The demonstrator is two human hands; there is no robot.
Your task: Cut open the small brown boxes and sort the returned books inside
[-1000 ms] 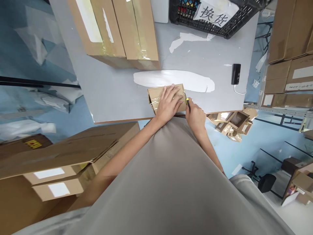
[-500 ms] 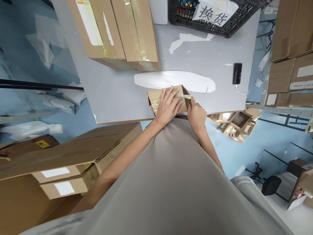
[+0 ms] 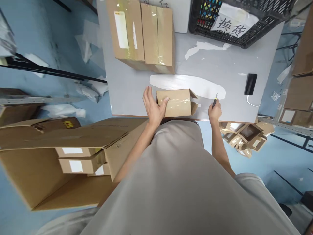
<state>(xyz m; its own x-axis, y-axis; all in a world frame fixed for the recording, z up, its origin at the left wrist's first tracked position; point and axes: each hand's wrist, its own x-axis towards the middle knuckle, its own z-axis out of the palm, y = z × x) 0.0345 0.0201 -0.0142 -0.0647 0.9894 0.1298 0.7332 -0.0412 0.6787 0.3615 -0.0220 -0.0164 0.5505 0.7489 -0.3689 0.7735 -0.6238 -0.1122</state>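
A small brown cardboard box (image 3: 176, 103) with clear tape across it lies at the table's front edge, close to my body. Flaps stand loose at its right end. My left hand (image 3: 154, 107) is at the box's left end, thumb touching the top face and fingers stretched out past the side. Off to the right of the box, my right hand (image 3: 215, 112) is closed around a utility knife (image 3: 214, 102) with a dark handle, its tip pointing away from me. The knife is apart from the box.
Behind are two large taped cartons (image 3: 157, 39) and a black plastic crate (image 3: 220, 36) with a paper sign. A black phone-like device (image 3: 250, 84) with a white cable lies at right. An open big carton (image 3: 80, 195) stands lower left; cardboard scraps (image 3: 244, 133) lie lower right.
My right hand has drawn the knife away from the box's right end, to the right. My left hand has slid from the box's top to its left end. The view has shifted.
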